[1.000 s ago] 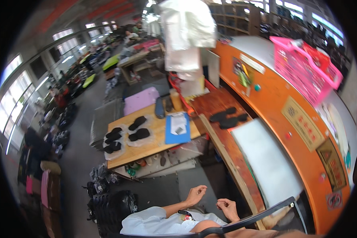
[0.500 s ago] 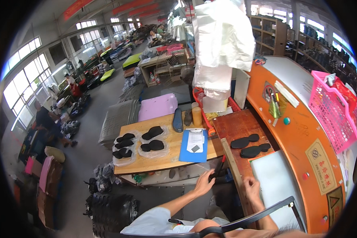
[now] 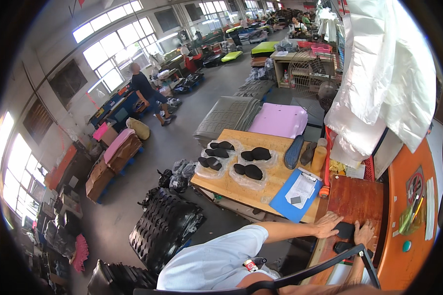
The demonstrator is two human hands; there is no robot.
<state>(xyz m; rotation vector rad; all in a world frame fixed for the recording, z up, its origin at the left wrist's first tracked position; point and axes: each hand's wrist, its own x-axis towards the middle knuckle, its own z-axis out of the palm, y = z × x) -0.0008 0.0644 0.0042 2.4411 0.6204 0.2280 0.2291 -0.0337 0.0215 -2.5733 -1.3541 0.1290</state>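
Observation:
On the reddish-brown bench top (image 3: 354,196) lies a black shoe-sole-shaped piece (image 3: 345,230). My left hand (image 3: 328,225) rests at its left side, fingers stretched out and touching its edge. At its right side is my right hand (image 3: 364,233), its fingers spread over the bench beside the piece. A second black sole-shaped piece (image 3: 343,246) lies just nearer to me, partly covered by the right hand and wrist.
A wooden table (image 3: 275,135) to the left carries black sole-shaped pieces on clear plastic (image 3: 246,182), a blue clipboard (image 3: 282,200) and a dark blue sole (image 3: 294,152). Plastic bags (image 3: 374,64) hang ahead. An orange panel (image 3: 403,250) rises at right. One person (image 3: 147,93) walks at far left.
My view has swung left. Both hands have moved forward onto the brown bench beside the black pieces. The red-tipped dark tool by my left hand is out of sight now.

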